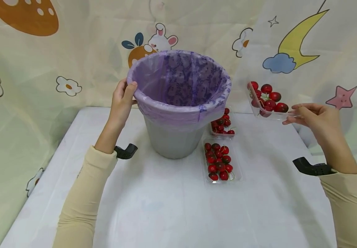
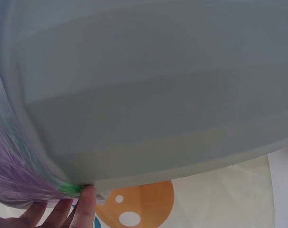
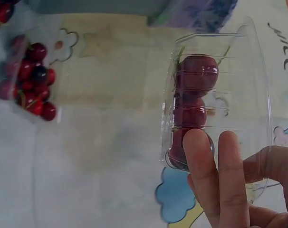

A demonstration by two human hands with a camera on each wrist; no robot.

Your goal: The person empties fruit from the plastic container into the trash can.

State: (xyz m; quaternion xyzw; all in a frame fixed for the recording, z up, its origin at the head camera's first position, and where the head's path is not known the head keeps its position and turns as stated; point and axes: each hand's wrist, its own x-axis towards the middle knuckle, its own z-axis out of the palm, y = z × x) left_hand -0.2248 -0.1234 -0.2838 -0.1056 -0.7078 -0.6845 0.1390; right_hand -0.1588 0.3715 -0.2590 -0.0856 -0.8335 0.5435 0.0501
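A grey bucket lined with a purple patterned plastic bag stands tilted toward me on the table. My left hand grips its rim at the left, thumb on top and fingers beneath, seen also at the bag's edge in the left wrist view. Raised at the right, my right hand pinches the end of a clear plastic box of cherries. Through the box wall in the right wrist view, cherries are visible, with two fingers lying along the outside.
Another clear box of cherries lies on the white-covered table, right of the bucket. Behind it a further box of cherries is partly hidden by the bucket. A cartoon-printed cloth hangs at the back.
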